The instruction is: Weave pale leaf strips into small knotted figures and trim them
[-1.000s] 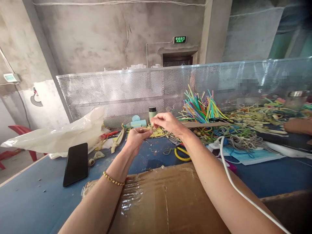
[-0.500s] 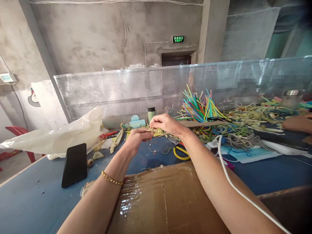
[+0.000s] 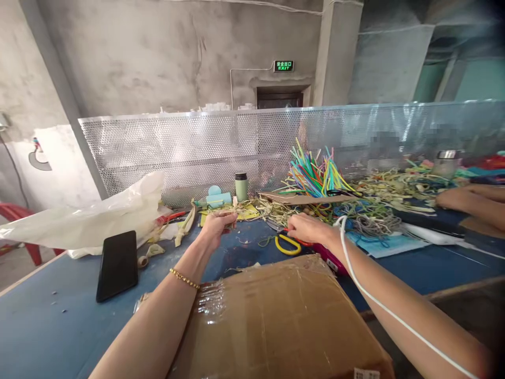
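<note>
My left hand point(image 3: 218, 225), with a beaded bracelet at the wrist, pinches a small pale piece point(image 3: 235, 204) that sticks up above the fingertips. To the right, my right hand point(image 3: 307, 228) is closed at the red-handled tool point(image 3: 303, 242), beside scissors with yellow handles point(image 3: 288, 245). The blades lie partly behind the hand. Pale strips point(image 3: 272, 209) lie in a heap just beyond both hands. A taped cardboard box point(image 3: 272, 321) is in front of me, below the hands.
A black phone point(image 3: 117, 266) and plastic sheeting point(image 3: 87, 216) lie left. Behind stand a green bottle point(image 3: 241, 188) and colourful strips point(image 3: 315, 173). A white cable point(image 3: 374, 297) crosses my right forearm. At the far right, another person's hand point(image 3: 453, 198) rests near tangled strips.
My right hand has left my left hand and moved right and down to the tools. My left hand stays raised with the pale piece. The view has shifted slightly.
</note>
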{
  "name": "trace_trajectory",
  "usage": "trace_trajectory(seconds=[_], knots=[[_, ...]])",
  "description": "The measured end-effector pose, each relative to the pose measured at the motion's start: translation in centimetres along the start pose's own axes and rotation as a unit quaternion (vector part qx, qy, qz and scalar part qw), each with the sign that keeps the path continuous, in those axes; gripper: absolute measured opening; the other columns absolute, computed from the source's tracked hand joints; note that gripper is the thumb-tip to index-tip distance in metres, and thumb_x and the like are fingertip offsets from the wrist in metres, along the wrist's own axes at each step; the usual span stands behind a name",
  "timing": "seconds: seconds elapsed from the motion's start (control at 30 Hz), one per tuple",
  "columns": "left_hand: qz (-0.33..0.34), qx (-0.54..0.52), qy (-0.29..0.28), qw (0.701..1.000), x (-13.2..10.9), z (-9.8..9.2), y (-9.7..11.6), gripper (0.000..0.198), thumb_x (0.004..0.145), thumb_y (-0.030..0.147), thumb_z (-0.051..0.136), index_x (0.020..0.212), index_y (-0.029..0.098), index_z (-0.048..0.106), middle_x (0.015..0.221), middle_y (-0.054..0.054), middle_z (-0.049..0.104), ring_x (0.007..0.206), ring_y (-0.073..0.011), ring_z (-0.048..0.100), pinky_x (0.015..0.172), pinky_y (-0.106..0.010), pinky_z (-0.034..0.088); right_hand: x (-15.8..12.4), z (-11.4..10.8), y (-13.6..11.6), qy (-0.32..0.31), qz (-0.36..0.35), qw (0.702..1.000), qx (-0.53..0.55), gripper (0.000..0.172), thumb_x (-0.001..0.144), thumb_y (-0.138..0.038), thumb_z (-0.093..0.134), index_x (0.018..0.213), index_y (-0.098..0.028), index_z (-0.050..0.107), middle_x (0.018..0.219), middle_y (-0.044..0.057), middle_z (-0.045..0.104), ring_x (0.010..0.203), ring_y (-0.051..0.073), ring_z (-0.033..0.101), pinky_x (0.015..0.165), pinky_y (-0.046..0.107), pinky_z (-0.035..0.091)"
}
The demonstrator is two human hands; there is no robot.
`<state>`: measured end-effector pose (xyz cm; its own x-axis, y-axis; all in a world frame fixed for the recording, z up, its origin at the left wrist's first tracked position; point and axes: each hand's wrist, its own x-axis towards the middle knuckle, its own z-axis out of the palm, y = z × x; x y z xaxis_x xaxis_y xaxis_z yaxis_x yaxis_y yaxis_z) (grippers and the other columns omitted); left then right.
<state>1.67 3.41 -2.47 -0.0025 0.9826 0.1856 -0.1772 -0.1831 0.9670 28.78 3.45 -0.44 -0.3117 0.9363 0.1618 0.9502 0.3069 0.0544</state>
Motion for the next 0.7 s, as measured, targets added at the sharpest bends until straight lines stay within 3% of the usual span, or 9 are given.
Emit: trace_trajectory(seconds=[0.1,0.23,0.37,0.5,0.63,0.7], knots=[[0.001,-0.014,-0.009,1.000,-0.4,0.3,0.4,0.031,0.050,0.032,0.083,0.069,0.012,0.069,0.057,-0.001,0.061,0.054,-0.0113,0.054,0.052,-0.024,0.036,-0.2,0.9,-0.7,-0.025,0.010,1.000,0.010,0.021,0.079,-0.029,0.065,0.093,-0.014,0.071,0.097,0.015,0.072,0.093,0.027,0.068,0.066,0.028,0.041],[0.007,-0.016,-0.021,1.000,-0.7,0.4,0.8,0.027,0.052,0.030,0.081,0.067,0.012,0.069,0.058,-0.001,0.061,0.053,-0.0109,0.054,0.052,-0.024,0.037,0.2,1.7,-1.7,-0.042,0.043,0.997,0.043,0.028,0.073,-0.024,0.069,0.097,-0.011,0.070,0.102,0.019,0.072,0.097,0.029,0.067,0.065,0.028,0.042],[0.010,-0.009,-0.017,1.000,-0.5,0.4,0.8,0.019,0.054,0.026,0.077,0.064,0.012,0.069,0.059,-0.002,0.062,0.054,-0.0118,0.054,0.052,-0.024,0.037,1.0,2.4,-1.4,0.006,0.102,0.991,0.084,0.023,0.080,-0.031,0.059,0.089,-0.013,0.071,0.089,0.015,0.073,0.085,0.026,0.068,0.060,0.027,0.040],[0.008,-0.005,-0.016,1.000,-0.3,0.4,0.7,0.016,0.055,0.023,0.075,0.063,0.011,0.068,0.060,-0.003,0.063,0.054,-0.0123,0.056,0.052,-0.025,0.039,1.7,2.1,-1.0,0.065,0.144,0.976,0.151,0.036,0.084,-0.044,0.052,0.092,-0.016,0.071,0.076,0.008,0.070,0.066,0.020,0.064,0.054,0.026,0.038],[0.003,-0.005,-0.014,1.000,-0.4,0.4,0.7,0.016,0.056,0.023,0.075,0.064,0.011,0.068,0.059,-0.002,0.062,0.051,-0.0116,0.055,0.052,-0.025,0.039,1.5,0.5,-1.5,0.130,0.136,0.962,0.197,0.041,0.073,-0.042,0.064,0.105,-0.017,0.069,0.088,0.008,0.070,0.075,0.022,0.064,0.059,0.028,0.040],[0.003,-0.009,-0.014,1.000,-0.4,0.4,0.7,0.017,0.056,0.023,0.075,0.066,0.011,0.068,0.058,-0.002,0.062,0.051,-0.0113,0.055,0.052,-0.025,0.040,1.2,-0.6,-2.1,0.164,0.120,0.938,0.281,0.042,0.072,-0.037,0.065,0.109,-0.017,0.067,0.092,0.008,0.070,0.078,0.021,0.063,0.061,0.027,0.041]])
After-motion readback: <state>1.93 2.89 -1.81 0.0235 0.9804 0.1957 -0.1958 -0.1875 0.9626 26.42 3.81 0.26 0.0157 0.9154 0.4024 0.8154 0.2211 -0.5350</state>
